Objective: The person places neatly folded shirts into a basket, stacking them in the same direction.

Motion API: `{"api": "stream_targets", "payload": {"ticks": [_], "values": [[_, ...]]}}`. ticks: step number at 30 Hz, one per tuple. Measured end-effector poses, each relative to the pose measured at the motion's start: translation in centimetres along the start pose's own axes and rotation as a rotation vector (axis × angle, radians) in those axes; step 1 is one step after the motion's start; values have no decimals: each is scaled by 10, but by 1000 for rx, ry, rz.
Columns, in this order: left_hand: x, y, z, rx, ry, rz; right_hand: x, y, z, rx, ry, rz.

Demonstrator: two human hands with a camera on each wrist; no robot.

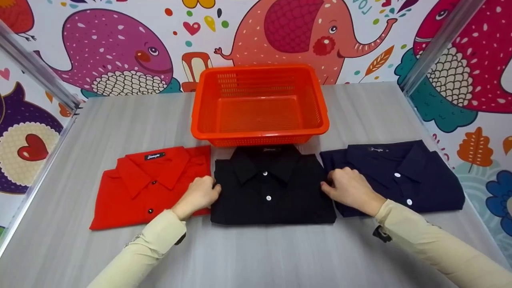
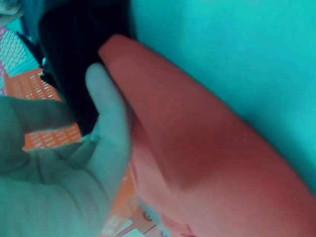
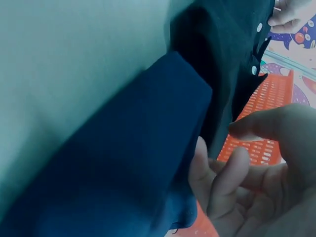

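A folded black shirt (image 1: 272, 208) with white buttons lies between a folded red shirt (image 1: 120, 204) and a folded navy shirt (image 1: 436, 184). My left hand (image 1: 198, 196) is over the red shirt's right side, thumb at the black shirt's left edge. In the left wrist view its fingers are loosely bent beside the black cloth (image 2: 74, 54) and red cloth (image 2: 197, 128). At the black shirt's opposite edge is my right hand (image 1: 352, 190), over the navy shirt's left side. The right wrist view shows a gap between its thumb and bent fingers (image 3: 232, 173), close to the black cloth (image 3: 224, 74).
An orange plastic basket (image 1: 256, 138) with nothing in it stands behind the black shirt, close to its collar. The shirts lie on a grey table (image 1: 272, 256). Metal posts (image 1: 66, 94) and cartoon-printed walls (image 1: 120, 40) bound the back and sides.
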State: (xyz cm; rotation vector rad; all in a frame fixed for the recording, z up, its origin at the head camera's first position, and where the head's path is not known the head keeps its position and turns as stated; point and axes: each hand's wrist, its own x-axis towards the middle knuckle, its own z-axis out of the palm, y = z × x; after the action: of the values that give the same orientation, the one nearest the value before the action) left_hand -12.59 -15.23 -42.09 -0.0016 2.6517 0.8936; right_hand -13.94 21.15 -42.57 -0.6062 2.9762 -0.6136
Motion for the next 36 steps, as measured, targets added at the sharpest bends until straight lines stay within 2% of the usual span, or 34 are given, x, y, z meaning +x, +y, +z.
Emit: {"api": "stream_targets", "payload": {"ticks": [4,9,12,15,18,24,27,32,36], "values": [[-3,6,-2,-50,-44,-61,2,-4,-1,8,-45,43],[-10,16,-3,-40,-131,-60,7,-8,-6,62,-204,114],[-13,19,-6,-81,-174,-65,12,-9,-11,112,-299,156],[-12,19,-10,-199,-202,-106,17,-9,-16,224,-379,221],[-10,17,-12,-338,-221,-152,20,-10,-18,389,-429,299],[-4,11,-13,-598,-272,-197,19,-11,-13,679,-443,428],[-4,10,-13,-691,-282,-223,17,-11,-9,825,-430,517],[-3,6,-12,-755,-253,-240,13,-11,-4,958,-354,604],[-2,2,-10,-789,-261,-231,10,-10,-2,1004,-334,589]]}}
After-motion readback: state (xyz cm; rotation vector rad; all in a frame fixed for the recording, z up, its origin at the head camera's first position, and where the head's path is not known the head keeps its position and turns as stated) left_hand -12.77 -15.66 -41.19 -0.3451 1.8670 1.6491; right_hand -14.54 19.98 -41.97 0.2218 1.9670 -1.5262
